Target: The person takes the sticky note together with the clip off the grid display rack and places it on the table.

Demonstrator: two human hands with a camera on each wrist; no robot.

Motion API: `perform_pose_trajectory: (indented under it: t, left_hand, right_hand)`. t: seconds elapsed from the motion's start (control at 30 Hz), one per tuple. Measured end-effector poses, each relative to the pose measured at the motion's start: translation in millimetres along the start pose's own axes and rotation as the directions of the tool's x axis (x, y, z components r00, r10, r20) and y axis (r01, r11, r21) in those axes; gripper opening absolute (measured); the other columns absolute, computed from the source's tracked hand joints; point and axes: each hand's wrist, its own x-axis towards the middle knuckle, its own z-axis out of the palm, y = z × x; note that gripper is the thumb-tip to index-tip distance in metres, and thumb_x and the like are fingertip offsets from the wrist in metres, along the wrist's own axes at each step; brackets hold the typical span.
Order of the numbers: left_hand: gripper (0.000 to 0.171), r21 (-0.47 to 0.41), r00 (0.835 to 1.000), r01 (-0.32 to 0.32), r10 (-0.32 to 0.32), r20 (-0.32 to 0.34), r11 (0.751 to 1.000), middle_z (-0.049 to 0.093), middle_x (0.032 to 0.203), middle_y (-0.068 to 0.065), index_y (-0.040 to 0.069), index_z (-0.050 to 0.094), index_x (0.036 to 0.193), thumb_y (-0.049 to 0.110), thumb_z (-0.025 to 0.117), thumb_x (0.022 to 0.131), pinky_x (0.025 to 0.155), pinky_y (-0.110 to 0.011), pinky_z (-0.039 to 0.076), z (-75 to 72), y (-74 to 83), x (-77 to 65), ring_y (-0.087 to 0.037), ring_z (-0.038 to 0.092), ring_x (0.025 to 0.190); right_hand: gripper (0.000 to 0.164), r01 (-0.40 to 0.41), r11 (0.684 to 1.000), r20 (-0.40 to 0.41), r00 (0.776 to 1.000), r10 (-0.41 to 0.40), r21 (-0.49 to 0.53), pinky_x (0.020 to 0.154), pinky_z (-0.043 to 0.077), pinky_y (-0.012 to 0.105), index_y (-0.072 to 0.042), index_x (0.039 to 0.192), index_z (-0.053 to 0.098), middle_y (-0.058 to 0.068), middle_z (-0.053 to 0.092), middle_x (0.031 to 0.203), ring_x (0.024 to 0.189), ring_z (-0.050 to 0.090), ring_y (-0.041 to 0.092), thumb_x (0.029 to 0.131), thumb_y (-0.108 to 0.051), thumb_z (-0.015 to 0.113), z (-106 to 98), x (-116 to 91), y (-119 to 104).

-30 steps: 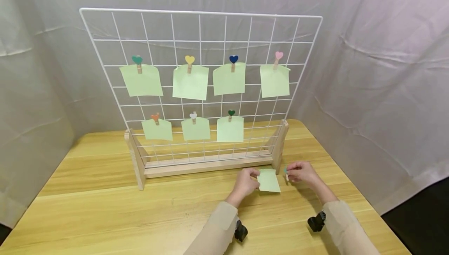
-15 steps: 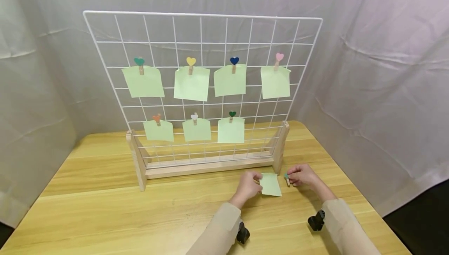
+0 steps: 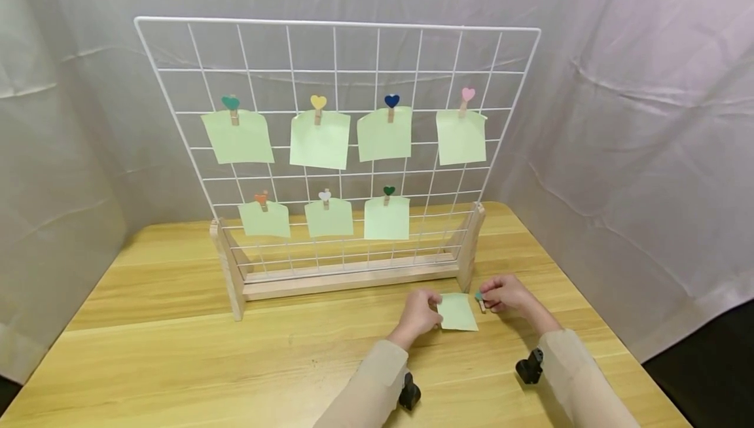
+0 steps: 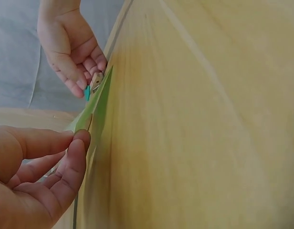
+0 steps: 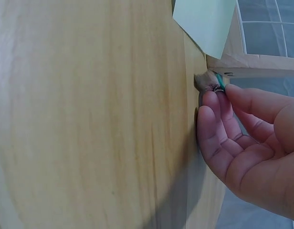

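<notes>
Between thumb and fingertips, my left hand (image 3: 419,311) pinches the left edge of a pale green paper note (image 3: 457,312), seen nearly edge-on in the left wrist view. My right hand (image 3: 508,294) pinches a small wooden clothespin (image 3: 482,307) with a teal top, just right of the note. In the right wrist view, the clothespin (image 5: 207,82) sticks out beyond the thumb and fingertips, below a corner of the note (image 5: 206,24). Both hands are low over the table, in front of the rack's right foot.
A white wire grid (image 3: 336,48) stands in a wooden base (image 3: 353,282) on the wooden table (image 3: 206,362). Two rows of green notes (image 3: 321,140) hang on it from clothespins with coloured hearts. Grey cloth (image 3: 636,153) surrounds the table.
The left hand has shifted the note slightly right and toward the front of the table. The clothespin in the right hand has come a little lower and shows more fully.
</notes>
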Motion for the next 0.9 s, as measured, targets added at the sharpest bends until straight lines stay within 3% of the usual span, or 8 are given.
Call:
perform_pose_trajectory:
  t: [0.43,0.53,0.77,0.9]
  left_hand:
    - [0.030,-0.051,0.999,0.034,-0.034,-0.004,0.998,0.051,0.075,-0.011,-0.014,0.057,0.095,-0.020,0.060,0.066,0.041,-0.020,0.046,2.4,3.2,0.5,-0.018,0.055,0.044]
    - [0.031,0.001,0.999,0.024,-0.024,-0.024,1.000,0.055,0.077,-0.011,-0.012,0.059,0.095,-0.018,0.061,0.065,0.042,-0.020,0.046,1.2,3.4,0.7,-0.015,0.056,0.048]
    - [0.030,0.199,0.998,-0.004,0.015,-0.054,0.980,0.062,0.080,-0.008,-0.006,0.065,0.090,-0.013,0.067,0.060,0.065,-0.022,0.047,-2.0,4.5,1.4,-0.016,0.057,0.076]
    - [0.032,0.206,0.999,0.022,-0.015,-0.034,0.978,0.062,0.080,-0.010,-0.008,0.064,0.095,-0.013,0.065,0.063,0.062,-0.021,0.048,-1.8,6.4,0.5,-0.013,0.058,0.063]
  right_hand:
    - [0.015,-0.002,1.000,0.010,1.000,0.002,-0.004,0.054,0.050,0.027,0.016,0.094,0.052,0.007,0.057,0.070,0.060,0.056,0.014,0.083,0.007,0.053,0.4,2.5,-0.6]
    - [0.014,-0.001,1.000,0.002,1.000,0.001,-0.015,0.054,0.050,0.028,0.016,0.093,0.053,0.008,0.058,0.070,0.060,0.056,0.015,0.083,0.007,0.053,0.9,2.3,-0.3]
    - [0.011,0.001,1.000,0.003,1.000,-0.001,-0.011,0.055,0.050,0.029,0.015,0.092,0.053,0.011,0.059,0.071,0.059,0.057,0.016,0.083,0.008,0.052,1.6,0.1,-0.5]
    - [0.010,-0.001,1.000,0.010,1.000,0.001,0.001,0.053,0.050,0.029,0.015,0.091,0.052,0.011,0.059,0.070,0.058,0.057,0.016,0.083,0.009,0.052,1.6,-1.6,-1.3]
